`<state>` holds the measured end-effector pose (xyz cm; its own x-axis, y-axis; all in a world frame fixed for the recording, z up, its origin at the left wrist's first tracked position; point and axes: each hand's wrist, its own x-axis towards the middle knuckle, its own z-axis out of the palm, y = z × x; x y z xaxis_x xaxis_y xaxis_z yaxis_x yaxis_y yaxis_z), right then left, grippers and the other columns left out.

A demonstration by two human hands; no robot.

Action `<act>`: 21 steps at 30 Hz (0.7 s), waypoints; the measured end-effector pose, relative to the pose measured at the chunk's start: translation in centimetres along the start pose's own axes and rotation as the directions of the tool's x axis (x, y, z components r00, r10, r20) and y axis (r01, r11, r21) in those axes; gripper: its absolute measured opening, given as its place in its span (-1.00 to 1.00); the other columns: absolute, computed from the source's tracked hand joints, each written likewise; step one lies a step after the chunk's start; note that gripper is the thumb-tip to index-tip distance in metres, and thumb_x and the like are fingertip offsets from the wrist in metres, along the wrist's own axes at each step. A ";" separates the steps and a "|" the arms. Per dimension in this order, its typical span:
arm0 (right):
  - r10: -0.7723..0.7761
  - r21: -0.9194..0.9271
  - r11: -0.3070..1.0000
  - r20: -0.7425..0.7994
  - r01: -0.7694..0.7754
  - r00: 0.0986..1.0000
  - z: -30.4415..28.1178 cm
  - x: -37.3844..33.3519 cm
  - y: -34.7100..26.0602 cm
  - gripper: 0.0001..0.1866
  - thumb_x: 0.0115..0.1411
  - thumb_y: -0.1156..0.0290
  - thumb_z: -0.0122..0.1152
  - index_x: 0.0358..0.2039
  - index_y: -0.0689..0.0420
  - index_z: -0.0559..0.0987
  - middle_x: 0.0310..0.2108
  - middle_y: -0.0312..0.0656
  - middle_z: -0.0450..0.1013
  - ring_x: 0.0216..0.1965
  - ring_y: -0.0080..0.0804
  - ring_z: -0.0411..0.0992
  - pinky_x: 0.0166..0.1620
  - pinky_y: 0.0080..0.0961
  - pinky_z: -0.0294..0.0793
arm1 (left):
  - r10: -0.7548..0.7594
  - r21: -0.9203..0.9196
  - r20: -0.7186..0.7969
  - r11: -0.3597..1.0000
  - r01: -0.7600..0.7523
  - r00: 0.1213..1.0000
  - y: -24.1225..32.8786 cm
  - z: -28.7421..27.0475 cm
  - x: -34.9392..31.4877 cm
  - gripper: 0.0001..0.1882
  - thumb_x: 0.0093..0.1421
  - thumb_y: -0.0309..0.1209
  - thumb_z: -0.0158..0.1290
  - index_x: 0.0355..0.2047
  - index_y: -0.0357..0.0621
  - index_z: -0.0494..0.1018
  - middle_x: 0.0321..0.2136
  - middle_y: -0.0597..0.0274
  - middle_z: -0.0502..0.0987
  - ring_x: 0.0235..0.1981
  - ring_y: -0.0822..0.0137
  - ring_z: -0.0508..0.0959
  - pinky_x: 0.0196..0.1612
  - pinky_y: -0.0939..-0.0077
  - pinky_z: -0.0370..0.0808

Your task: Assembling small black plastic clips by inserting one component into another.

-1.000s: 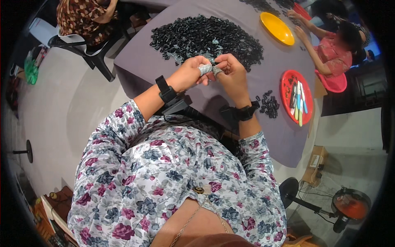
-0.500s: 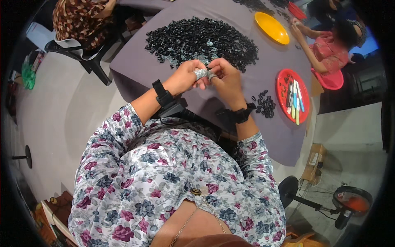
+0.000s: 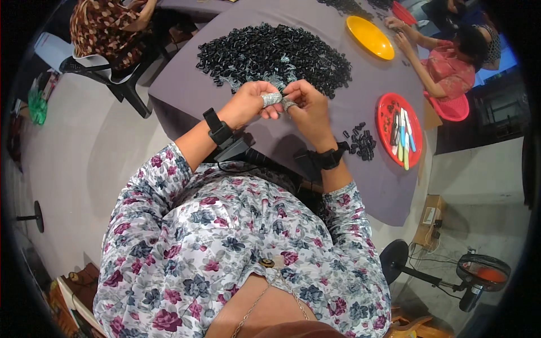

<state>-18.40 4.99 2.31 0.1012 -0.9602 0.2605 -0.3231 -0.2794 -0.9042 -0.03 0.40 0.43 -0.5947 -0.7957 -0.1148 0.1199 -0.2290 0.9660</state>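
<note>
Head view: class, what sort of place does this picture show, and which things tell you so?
Probably a small hand-assembly workroom: a large heap of small black parts on a grey-clothed table, a round red tray of tools, and another seated person's hand at the same table.

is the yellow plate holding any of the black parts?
No. The yellow plate looks bare, while the black parts sit in a big pile on the table beside it.

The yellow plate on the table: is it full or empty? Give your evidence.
Empty, as far as shows. The yellow plate has a bare, even yellow face, with no pieces from the black pile on it.
</note>
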 end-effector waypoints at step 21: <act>0.039 -0.482 0.874 0.189 0.058 0.981 -4.5 0.7 3.4 -0.78 0.00 0.63 0.23 -0.28 0.24 0.59 -0.36 -0.07 0.55 -0.33 -0.20 0.52 -0.25 -0.34 0.49 | -0.056 -0.031 -0.071 0.998 0.054 0.996 -1.3 -2.5 -1.1 -0.87 0.37 -0.45 -0.04 -0.18 -0.26 0.42 -0.38 0.11 0.62 -0.47 0.44 0.64 -0.47 0.71 0.53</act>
<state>-23.71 3.34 0.91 0.2647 -0.9516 0.1562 -0.7300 -0.3036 -0.6123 2.47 0.15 -1.31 -0.5428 -0.8192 -0.1851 0.1122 -0.2891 0.9507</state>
